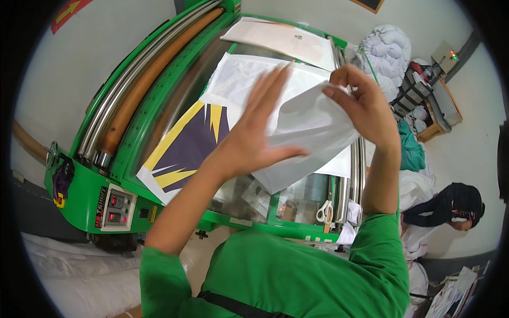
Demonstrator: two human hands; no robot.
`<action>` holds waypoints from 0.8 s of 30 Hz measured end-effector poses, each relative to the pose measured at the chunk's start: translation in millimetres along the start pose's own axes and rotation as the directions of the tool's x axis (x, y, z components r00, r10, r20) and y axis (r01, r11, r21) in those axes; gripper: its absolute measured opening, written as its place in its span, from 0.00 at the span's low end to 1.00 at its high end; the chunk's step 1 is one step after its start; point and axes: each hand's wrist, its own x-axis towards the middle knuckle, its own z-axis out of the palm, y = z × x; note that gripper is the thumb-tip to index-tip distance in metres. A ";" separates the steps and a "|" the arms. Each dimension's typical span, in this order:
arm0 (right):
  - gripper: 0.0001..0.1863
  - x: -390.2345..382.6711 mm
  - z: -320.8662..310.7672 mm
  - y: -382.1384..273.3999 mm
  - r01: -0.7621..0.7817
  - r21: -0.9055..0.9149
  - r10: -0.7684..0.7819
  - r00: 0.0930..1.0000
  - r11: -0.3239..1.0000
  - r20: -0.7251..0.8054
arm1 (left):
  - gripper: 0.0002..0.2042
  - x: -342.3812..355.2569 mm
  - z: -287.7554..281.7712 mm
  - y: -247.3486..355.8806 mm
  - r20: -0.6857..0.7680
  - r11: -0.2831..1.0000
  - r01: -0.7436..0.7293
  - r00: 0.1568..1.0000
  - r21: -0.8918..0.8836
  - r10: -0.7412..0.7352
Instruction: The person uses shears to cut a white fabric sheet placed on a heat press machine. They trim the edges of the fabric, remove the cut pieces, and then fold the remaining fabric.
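My left hand (254, 132) is open with fingers spread, hovering over or touching white sheets near the centre of a green machine's glass top. My right hand (360, 103) pinches the upper corner of a thin white sheet (302, 143), which is lifted and creased below it. A printed piece in purple, yellow and white (177, 151) lies to the left of my left hand, beside another white sheet (228, 74). A further pale sheet (275, 34) lies at the back. White-handled scissors (324, 212) lie near the front right.
Metal and orange rollers (148, 74) line the machine's left, above a control panel (117, 209). White bundles (387, 53), shelves (429, 95) and teal cloth (411, 148) are on the right. Another person in dark clothing (445, 206) bends at the lower right. Wrapped rolls (74, 270) are at lower left.
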 end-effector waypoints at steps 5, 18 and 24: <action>0.17 -29.3 -42.2 -65.1 -0.106 0.471 0.109 0.994 0.876 0.020 | 0.36 68.3 -8.2 59.7 0.264 0.877 0.253 0.953 -0.409 -0.151; 0.28 -70.8 -49.2 -179.0 0.195 0.889 -0.078 0.981 0.414 -0.179 | 0.23 -21.9 -14.0 148.0 -0.570 0.956 -0.259 0.810 -0.137 0.138; 0.18 -69.0 -41.2 -211.6 0.291 0.108 -0.211 0.861 0.951 -0.462 | 0.17 -57.4 -58.0 152.3 -0.350 0.907 -0.038 0.929 -0.420 -0.123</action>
